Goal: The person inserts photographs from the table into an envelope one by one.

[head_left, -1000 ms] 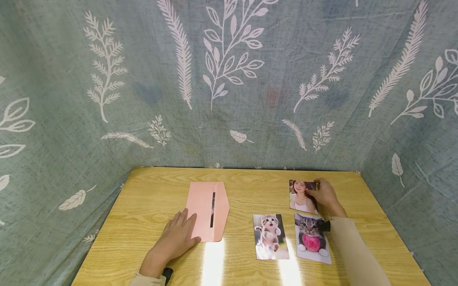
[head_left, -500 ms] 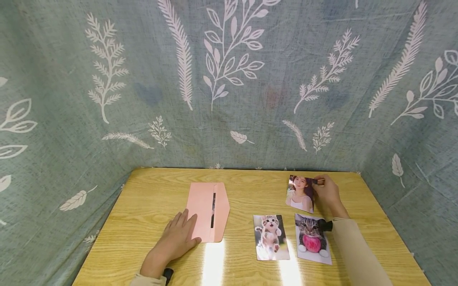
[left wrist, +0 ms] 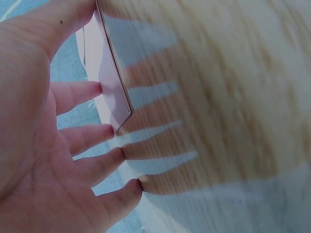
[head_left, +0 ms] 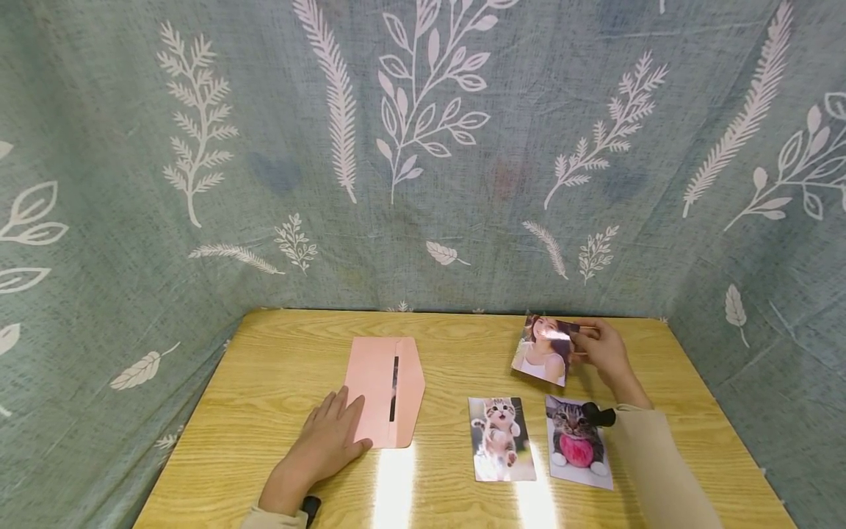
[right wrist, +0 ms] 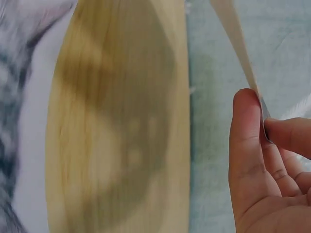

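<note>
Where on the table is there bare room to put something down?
The table is bare between its far left corner, the pink envelope and left hand, and between the envelope and kitten photo. The right side is crowded: the right hand holds the portrait photo near the kitten photo and other cat photo.

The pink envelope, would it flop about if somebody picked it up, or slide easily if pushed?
Likely light and a bit bendy: the envelope looks thin and flat. Lying flat on the table, it would probably slide rather than tip, though the left hand rests on it. The dark thing showing inside might slip out if loose.
</note>
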`<move>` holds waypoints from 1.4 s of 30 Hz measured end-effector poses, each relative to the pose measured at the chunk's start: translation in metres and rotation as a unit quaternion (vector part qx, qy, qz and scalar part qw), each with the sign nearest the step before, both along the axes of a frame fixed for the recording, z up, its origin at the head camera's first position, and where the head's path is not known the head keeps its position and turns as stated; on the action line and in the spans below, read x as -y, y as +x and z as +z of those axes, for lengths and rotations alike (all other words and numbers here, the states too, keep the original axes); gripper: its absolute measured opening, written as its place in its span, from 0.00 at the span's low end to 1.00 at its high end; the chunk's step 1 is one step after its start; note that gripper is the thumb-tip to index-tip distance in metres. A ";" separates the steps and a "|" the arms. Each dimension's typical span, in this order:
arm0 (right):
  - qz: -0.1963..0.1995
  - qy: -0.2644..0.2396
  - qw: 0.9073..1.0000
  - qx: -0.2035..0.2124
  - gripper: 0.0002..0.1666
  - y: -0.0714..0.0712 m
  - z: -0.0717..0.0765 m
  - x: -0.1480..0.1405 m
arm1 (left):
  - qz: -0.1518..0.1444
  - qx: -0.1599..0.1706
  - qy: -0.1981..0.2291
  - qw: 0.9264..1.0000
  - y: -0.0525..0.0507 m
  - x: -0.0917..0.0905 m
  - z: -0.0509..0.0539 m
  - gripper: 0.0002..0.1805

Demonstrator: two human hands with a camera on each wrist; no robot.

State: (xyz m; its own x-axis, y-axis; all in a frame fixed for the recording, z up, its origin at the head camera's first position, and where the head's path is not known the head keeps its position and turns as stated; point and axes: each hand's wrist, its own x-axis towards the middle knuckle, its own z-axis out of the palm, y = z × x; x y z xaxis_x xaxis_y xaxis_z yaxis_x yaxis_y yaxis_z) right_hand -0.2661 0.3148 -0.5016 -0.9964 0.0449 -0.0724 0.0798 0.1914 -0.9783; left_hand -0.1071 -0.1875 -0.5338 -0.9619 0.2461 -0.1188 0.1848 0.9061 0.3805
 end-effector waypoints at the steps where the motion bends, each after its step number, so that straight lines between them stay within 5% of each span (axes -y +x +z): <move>1: 0.002 -0.008 1.000 -0.002 0.26 0.001 0.001 0.002 | 0.000 0.000 -0.001 1.000 0.000 0.000 0.000 0.43; 22: 0.037 -0.023 0.999 -0.026 0.24 0.012 0.016 0.062 | -0.004 -0.008 0.006 1.000 0.004 0.000 0.002 0.42; 42: 0.081 -0.008 0.996 -0.045 0.19 0.012 0.014 0.117 | 0.000 -0.003 0.008 1.000 0.002 0.001 0.001 0.43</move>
